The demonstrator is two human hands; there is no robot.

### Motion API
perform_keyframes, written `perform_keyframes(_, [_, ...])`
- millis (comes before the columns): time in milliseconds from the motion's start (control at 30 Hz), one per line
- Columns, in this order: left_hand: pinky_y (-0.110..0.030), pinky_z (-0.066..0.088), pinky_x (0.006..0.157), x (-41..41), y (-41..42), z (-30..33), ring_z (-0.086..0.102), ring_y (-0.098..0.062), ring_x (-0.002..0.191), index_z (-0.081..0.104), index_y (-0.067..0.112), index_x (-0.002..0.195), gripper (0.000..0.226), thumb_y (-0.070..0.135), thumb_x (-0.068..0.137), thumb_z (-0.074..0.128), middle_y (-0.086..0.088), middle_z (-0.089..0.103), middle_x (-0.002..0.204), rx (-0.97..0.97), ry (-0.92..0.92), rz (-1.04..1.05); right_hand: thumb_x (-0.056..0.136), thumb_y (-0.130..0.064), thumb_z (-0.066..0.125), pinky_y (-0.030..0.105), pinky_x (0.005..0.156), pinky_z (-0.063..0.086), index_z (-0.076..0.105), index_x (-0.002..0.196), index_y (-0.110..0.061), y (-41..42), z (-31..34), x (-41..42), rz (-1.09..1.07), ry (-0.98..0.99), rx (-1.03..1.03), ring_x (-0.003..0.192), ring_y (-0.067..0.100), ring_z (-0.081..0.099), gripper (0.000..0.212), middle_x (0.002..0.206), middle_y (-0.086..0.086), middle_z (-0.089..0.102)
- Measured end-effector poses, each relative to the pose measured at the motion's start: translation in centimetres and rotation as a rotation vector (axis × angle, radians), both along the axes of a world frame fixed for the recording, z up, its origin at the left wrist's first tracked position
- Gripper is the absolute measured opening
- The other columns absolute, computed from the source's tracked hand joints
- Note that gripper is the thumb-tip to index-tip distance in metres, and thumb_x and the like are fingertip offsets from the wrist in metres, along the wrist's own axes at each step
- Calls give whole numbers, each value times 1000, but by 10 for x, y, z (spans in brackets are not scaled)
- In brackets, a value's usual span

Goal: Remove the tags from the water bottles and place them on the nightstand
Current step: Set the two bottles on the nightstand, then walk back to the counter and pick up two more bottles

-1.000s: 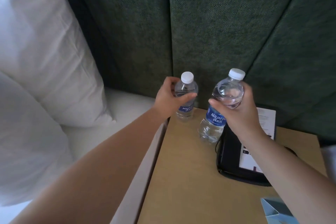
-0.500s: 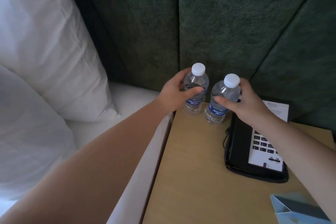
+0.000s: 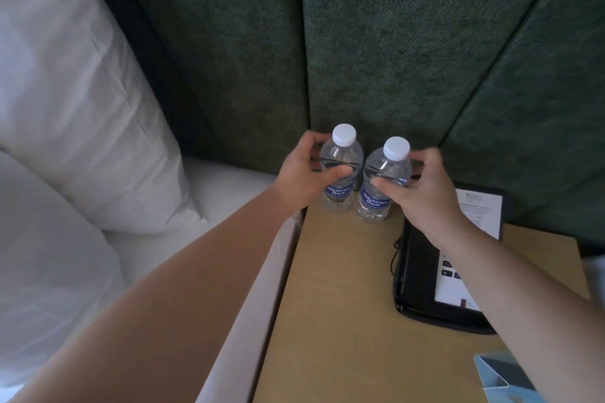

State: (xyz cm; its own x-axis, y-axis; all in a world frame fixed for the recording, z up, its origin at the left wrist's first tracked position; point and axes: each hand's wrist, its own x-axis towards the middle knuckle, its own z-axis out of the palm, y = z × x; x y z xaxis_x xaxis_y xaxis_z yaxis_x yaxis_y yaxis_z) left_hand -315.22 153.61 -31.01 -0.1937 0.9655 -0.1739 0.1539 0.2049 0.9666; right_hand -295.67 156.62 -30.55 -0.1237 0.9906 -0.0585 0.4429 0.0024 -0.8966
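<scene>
Two clear water bottles with white caps and blue labels stand upright side by side at the back left corner of the tan nightstand [image 3: 340, 298]. My left hand [image 3: 302, 173] wraps around the left bottle [image 3: 340, 170], thumb across its front. My right hand [image 3: 422, 190] grips the right bottle [image 3: 381, 186] from the right side. No tag shows on either bottle neck. A light blue folded card [image 3: 501, 376] lies at the nightstand's front right corner, partly behind my right forearm.
A black telephone [image 3: 425, 278] with a white keypad panel and cord sits on the right half of the nightstand. A green padded headboard [image 3: 376, 42] rises right behind the bottles. White pillows [image 3: 75, 108] and the bed lie to the left.
The right bottle, tilted and lifted a second ago, now stands upright on the nightstand close beside the left one. Both hands still hold their bottles.
</scene>
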Motion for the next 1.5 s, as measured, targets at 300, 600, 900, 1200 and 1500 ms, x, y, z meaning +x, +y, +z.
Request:
perform_keyframes(300, [-38,53,96,0,-1,-3,64,-10,106,51,25,125,55,20,78,79,4,66,115,29,108,2,70,-26,82,42,92,48,42,118,-16,-2,2,-14,-70,-17,21,105,23,57,64,121,9,52])
perform_keyframes(600, [-29,39,100,4,-15,28,45,-18,132,25,24,152,88,56,81,66,-2,49,145,-48,646,-30,79,-44,71,34,103,36,30,143,-19,-31,16,6,-70,-99,-28,129,19,41,81,145,2,40])
perform_keyframes(900, [-44,20,117,32,-117,137,28,-22,144,32,21,149,64,54,95,39,-1,42,151,-13,941,-44,91,-38,55,34,106,33,51,132,-15,-119,129,65,-37,-302,53,135,18,35,47,146,3,38])
perform_keyframes(1200, [-41,16,117,116,-207,177,29,-20,142,34,24,149,63,57,95,33,0,41,151,38,917,-234,91,-22,60,24,92,34,62,116,-5,-242,193,129,-205,-406,106,115,26,50,30,120,10,58])
perform_keyframes(1500, [-43,17,117,222,-248,181,31,-18,140,40,22,143,59,53,93,37,2,45,146,114,864,-548,93,-27,56,29,93,33,61,116,-11,-344,173,196,-606,-350,-41,123,27,42,29,133,11,47])
